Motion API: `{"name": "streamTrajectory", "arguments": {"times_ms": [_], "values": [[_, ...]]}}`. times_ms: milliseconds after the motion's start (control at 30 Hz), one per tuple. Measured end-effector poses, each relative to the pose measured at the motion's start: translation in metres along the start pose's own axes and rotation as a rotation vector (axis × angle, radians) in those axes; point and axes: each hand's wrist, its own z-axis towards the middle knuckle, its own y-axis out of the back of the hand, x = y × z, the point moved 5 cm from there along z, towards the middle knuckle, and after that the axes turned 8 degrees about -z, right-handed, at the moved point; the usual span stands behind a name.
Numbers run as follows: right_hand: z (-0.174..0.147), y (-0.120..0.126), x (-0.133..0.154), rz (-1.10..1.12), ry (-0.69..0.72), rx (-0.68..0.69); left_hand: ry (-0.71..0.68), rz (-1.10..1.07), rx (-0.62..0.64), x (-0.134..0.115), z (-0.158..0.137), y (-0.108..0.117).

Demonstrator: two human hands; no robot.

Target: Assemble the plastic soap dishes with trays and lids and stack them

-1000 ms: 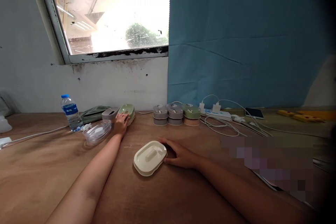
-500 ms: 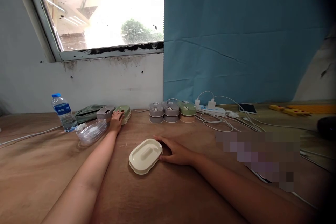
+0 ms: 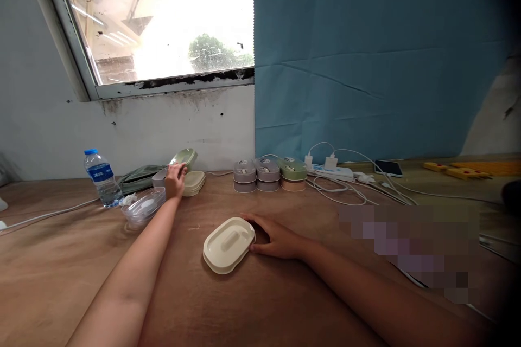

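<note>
My left hand [image 3: 176, 179] is closed on a green lunch-box lid [image 3: 186, 157], which it holds tilted up at the back left. Just below and to the right of that lid lies a stack of cream lids [image 3: 194, 184]. A grey lid or box, partly hidden by the hand, shows at its left [image 3: 158, 177]. In the middle of the table a cream oval lid [image 3: 228, 244] with a raised centre rib lies flat. My right hand [image 3: 277, 237] grips its right end between thumb and fingers.
Three closed lunch boxes [image 3: 267, 174] stand along the wall. A water bottle [image 3: 102, 179], a green pouch [image 3: 140, 178] and clear plastic containers [image 3: 144, 209] are at the left. A power strip [image 3: 334, 172] with cables and a phone [image 3: 388, 168] lie at the back right.
My left hand has lifted the green lid off the cream stack and tilted it up. My right hand stays at the cream lid on the table.
</note>
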Motion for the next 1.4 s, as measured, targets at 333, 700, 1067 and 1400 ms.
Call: {"name": "streamTrajectory", "arguments": {"times_ms": [333, 700, 1067, 1400], "values": [[0.001, 0.001, 0.002, -0.008, 0.038, -0.021, 0.000, -0.078, 0.228, -0.068, -0.020, 0.058], [0.000, -0.001, -0.003, -0.033, 0.015, -0.021, 0.033, -0.083, 0.623, -0.062, -0.086, 0.089], [0.002, -0.003, 0.000, -0.042, 0.054, 0.012, 0.013, 0.033, 0.640, -0.040, -0.088, 0.077], [0.004, 0.000, -0.004, 0.068, 0.076, -0.050, -0.057, -0.098, 0.601, -0.092, -0.080, 0.085]]}}
